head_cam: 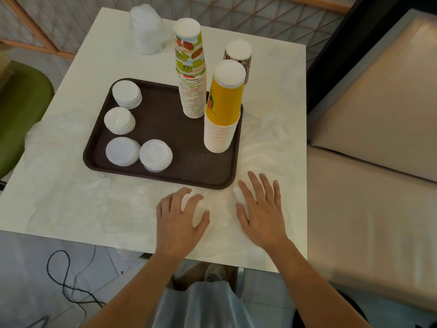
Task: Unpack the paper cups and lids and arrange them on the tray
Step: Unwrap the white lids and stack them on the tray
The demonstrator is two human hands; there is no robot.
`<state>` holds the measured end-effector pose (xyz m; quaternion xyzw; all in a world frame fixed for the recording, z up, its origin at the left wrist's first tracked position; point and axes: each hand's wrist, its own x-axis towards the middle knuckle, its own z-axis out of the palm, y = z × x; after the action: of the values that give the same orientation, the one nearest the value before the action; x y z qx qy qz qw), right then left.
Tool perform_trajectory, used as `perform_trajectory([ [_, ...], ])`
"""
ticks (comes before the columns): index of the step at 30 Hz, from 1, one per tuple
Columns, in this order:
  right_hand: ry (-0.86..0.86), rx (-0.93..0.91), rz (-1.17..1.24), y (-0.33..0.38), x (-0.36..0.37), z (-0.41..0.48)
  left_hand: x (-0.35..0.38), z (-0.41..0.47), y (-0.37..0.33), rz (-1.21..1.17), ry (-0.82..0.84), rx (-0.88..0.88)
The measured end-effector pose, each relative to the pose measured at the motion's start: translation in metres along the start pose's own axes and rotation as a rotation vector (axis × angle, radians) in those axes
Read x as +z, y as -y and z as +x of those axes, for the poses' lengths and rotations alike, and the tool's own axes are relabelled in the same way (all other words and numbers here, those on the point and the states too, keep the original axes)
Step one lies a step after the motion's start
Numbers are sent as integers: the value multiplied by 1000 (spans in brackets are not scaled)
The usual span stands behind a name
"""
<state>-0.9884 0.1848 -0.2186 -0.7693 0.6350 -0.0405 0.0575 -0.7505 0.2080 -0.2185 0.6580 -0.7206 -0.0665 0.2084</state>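
L hand fingers spread, lightly bent; R hand fingers straight, spread. Both rest on crumpled clear plastic film, holding nothing. Film covers the white worktop up to the dark brown rectangular tray.

Risk I'd flag: tugging the film may jolt the tray & topple the tall yellow paper cup stack or fruit-print cup stack.

Tray holds 4 short white lid stacks on L, 2 cup stacks on R. Brown-patterned cup stack: on tray or not, can't tell. Wrapped lid bundle sits off tray, far edge.
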Motion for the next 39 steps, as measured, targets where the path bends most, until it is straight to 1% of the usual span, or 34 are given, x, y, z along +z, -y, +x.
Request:
perform_trajectory([
  [2,66,45,-19,-2,4,-9,0,-14,11,114,96,42],
  [4,146,104,-22,-6,10,-15,1,-22,20,184,193,45],
  [7,186,124,-9,-5,12,-15,0,-20,22,192,247,52],
  [9,139,137,-7,3,2,-10,-8,-15,17,168,228,24],
  [11,50,143,14,13,-13,-6,-21,-10,12,136,173,7],
  [14,-73,134,104,31,-38,-4,-45,-3,8,78,96,-6],
  [16,-133,117,173,46,-53,-5,-63,0,9,31,58,-62],
  [19,-172,102,275,75,-73,-5,-95,4,14,-73,33,-158],
  [23,-224,100,377,118,-96,2,-137,13,32,-232,34,-210],
  [25,-250,92,412,145,-104,10,-157,22,47,-334,33,-209],
  [30,-244,153,564,223,-115,45,-213,52,92,-633,5,-123],
  [32,-265,156,626,252,-121,60,-233,65,110,-688,-2,-130],
  [35,-234,178,730,286,-139,77,-257,82,130,-758,9,-164],
  [39,-217,134,795,305,-156,94,-283,102,137,-830,34,-229],
])
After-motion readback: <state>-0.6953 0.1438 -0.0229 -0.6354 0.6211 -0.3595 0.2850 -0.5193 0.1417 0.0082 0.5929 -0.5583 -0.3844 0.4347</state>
